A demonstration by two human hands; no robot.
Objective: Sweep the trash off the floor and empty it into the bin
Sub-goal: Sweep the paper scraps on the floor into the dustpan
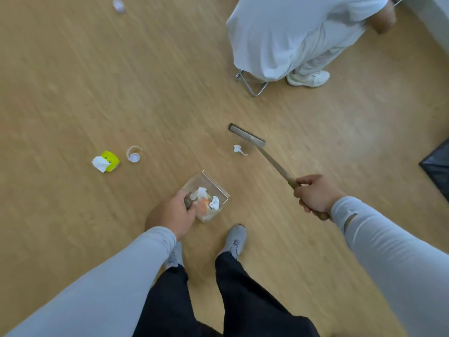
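Note:
My left hand grips the handle of a clear dustpan held low over the wooden floor; white and orange scraps lie inside it. My right hand grips the wooden handle of a broom, whose brush head rests on the floor ahead. A small crumpled white paper lies just left of the brush head. Further left lie a yellow-green object with a white tissue, a clear cup with a lid, and a pale wrapper far up the floor.
A person in white clothes sits on a metal-framed stool at the upper right. A black bin bag shows at the right edge. My two grey shoes stand just below the dustpan.

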